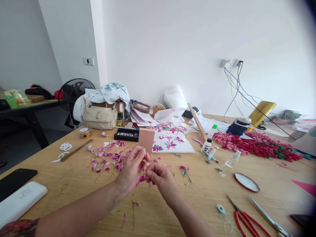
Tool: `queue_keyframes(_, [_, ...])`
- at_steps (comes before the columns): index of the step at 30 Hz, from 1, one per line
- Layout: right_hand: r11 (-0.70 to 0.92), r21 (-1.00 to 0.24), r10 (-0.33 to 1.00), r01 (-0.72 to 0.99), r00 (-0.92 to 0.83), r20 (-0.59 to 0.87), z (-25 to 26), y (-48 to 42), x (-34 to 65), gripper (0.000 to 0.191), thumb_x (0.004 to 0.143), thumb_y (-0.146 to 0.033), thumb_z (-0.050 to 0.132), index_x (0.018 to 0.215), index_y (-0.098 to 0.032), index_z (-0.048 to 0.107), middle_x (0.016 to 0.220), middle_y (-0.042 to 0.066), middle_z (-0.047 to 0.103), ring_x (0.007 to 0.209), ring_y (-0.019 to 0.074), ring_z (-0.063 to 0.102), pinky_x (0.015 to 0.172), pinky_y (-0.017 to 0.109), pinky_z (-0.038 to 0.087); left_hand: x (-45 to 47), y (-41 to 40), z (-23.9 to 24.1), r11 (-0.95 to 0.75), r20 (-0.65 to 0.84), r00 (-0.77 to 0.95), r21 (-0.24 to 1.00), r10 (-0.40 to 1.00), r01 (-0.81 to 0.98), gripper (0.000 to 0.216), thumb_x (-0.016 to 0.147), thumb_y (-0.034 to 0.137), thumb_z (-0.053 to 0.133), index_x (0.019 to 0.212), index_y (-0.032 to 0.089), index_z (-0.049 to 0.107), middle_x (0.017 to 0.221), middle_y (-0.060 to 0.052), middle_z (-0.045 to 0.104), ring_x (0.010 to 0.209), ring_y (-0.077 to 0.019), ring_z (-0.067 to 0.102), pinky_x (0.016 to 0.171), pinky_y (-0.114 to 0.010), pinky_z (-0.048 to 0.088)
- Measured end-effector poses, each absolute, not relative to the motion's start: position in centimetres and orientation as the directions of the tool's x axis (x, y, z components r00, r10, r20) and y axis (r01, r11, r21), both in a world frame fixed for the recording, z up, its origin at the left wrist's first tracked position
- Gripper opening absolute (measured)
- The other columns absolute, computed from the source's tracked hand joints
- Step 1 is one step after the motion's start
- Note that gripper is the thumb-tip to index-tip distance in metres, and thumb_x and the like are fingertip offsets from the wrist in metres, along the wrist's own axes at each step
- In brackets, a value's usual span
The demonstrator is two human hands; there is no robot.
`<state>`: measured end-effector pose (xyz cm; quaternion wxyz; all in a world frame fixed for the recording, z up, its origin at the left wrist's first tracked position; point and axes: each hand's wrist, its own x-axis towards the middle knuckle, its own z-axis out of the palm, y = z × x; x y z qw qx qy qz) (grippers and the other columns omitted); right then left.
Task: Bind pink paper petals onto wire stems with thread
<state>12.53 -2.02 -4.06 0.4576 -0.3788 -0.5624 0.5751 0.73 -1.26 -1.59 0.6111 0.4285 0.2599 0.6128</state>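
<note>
Nearest the camera, both forearms come in low over the desk (74, 194) and meet at its middle. The left hand (130, 168) is curled, fingers drawn together around a small pink flower piece (142, 178). The right hand (160, 177) presses in from the right, thumb and forefinger pinched closed on the same piece. The piece sits in the gap between the two hands, touching both, just above the desk. It lies lower right of the left palm and directly left of the right fingertips. The left hand wraps more of it. Its long axis is too hidden by the fingers to tell. To the near left lie a white case (19, 202) and a black phone (14, 181). To the near right are red-handled scissors (243, 219) with tweezers (268, 217) beside them, and a red lid (247, 182) a little further back. Just past the hands, loose pink petals (108, 158) are scattered to the left. A pink block (146, 140) stands upright right behind the left fingertips. Beyond it is a white sheet (172, 148) carrying finished pink flowers. To the far right a heap of red blooms (259, 146) spreads along the desk. At the back left a beige bag (100, 117) sits under pale cloth, with a black fan (72, 92) behind it by the wall.
</note>
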Motion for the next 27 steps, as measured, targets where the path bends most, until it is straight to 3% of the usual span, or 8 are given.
queue_keyframes(4, [0.087,-0.994,0.972,-0.062,-0.214,0.098,-4.6,-2.0,13.0,0.026,0.067,-0.039,0.062,0.057,-0.018,0.05,0.049,-0.004,0.049,0.047,0.0089,0.042,0.048,0.023,0.03,0.4,-0.9,-1.5,-0.132,0.223,0.138,0.868,0.965,-0.479,0.019,0.082,0.034,0.05,0.074,0.019,0.041,0.063,0.003,0.054,0.053,-0.0069,0.05,0.04,-0.014,0.028])
queue_keyframes(9, [0.192,-0.962,0.972,-0.192,-0.099,0.214,-3.6,-2.4,13.7,0.023,0.073,-0.04,0.059,0.078,-0.018,0.054,0.061,-0.003,0.055,0.054,0.0097,0.048,0.049,0.022,0.033,0.7,-0.8,-2.6,-0.122,0.176,0.378,0.979,0.909,-0.163,0.027,0.081,0.04,0.049,0.071,0.016,0.045,0.055,0.003,0.053,0.039,-0.0052,0.044,0.035,-0.015,0.027])
queue_keyframes(13, [0.153,-0.951,0.973,-0.268,-0.126,0.192,-3.4,-2.6,13.7,0.023,0.069,-0.037,0.065,0.073,-0.018,0.052,0.056,-0.005,0.051,0.047,0.008,0.046,0.044,0.02,0.031,0.7,-0.7,-3.1,-0.252,0.221,0.431,0.968,0.875,0.016,0.028,0.079,0.04,0.051,0.067,0.015,0.048,0.052,0.003,0.05,0.045,-0.0072,0.048,0.043,-0.018,0.036])
queue_keyframes(18, [0.097,-0.952,0.98,-0.29,-0.138,0.142,-3.9,-2.1,14.1,0.025,0.069,-0.038,0.066,0.068,-0.017,0.052,0.05,-0.006,0.048,0.041,0.0049,0.038,0.04,0.018,0.026,0.3,-0.6,-2.8,-0.344,0.227,0.439,0.915,0.869,0.209,0.025,0.081,0.033,0.049,0.066,0.014,0.053,0.056,0.002,0.05,0.048,-0.0068,0.045,0.046,-0.019,0.034])
queue_keyframes(27, [0.151,-0.963,0.988,-0.221,0.022,0.15,-3.7,-1.5,15.0,0.027,0.067,-0.04,0.067,0.064,-0.017,0.052,0.044,-0.007,0.046,0.04,0.0058,0.035,0.04,0.019,0.025,0.5,0.1,-3.4,-0.13,0.1,0.434,0.991,0.895,0.04,0.017,0.066,0.028,0.063,0.07,0.012,0.059,0.062,0.0,0.055,0.052,-0.0088,0.047,0.049,-0.021,0.033])
